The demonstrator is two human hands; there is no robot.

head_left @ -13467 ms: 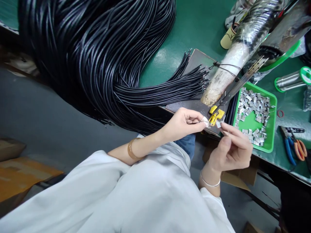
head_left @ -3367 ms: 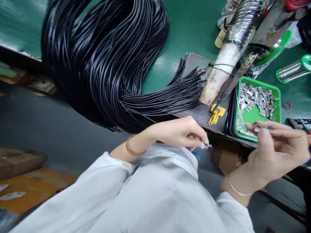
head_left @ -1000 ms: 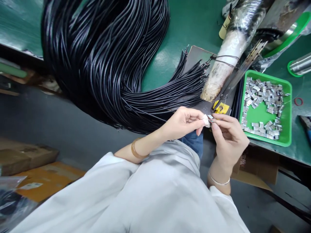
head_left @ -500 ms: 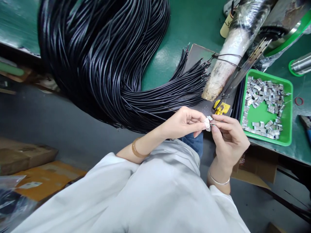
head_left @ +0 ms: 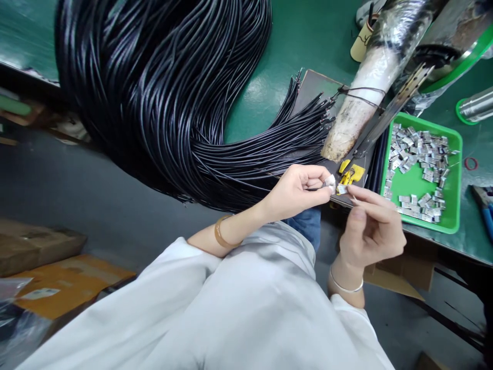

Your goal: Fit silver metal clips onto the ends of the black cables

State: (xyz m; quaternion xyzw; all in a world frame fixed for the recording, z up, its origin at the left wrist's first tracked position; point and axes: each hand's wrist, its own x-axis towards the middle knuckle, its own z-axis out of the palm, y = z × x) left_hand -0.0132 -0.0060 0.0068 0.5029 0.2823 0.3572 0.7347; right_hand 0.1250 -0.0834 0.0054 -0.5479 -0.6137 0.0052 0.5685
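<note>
The left hand (head_left: 298,192) has its thumb and forefinger closed in a pinch on a thin black cable (head_left: 314,189); a white covering (head_left: 330,183) wraps its fingertip. Across a narrow gap, the right hand (head_left: 372,226) holds a small silver metal connector (head_left: 342,189) at its extended forefinger's tip; its thumb stands apart, and the exact grip is blurred.

Just beyond the fingertips, a yellow clip (head_left: 351,176) borders that gap on a flat grey-brown board (head_left: 318,87). Right of the right fingers rises the near wall of a shallow green plastic tray (head_left: 454,180) of silver connectors (head_left: 418,154). A large bundle of glossy black cables (head_left: 165,103) crowds the left hand's far side. The green bench's front edge runs below the tray, with floor nearer the body.

Half a second ago both hands' fingertips met around the connector; now they are separated, and more of the clip shows.
</note>
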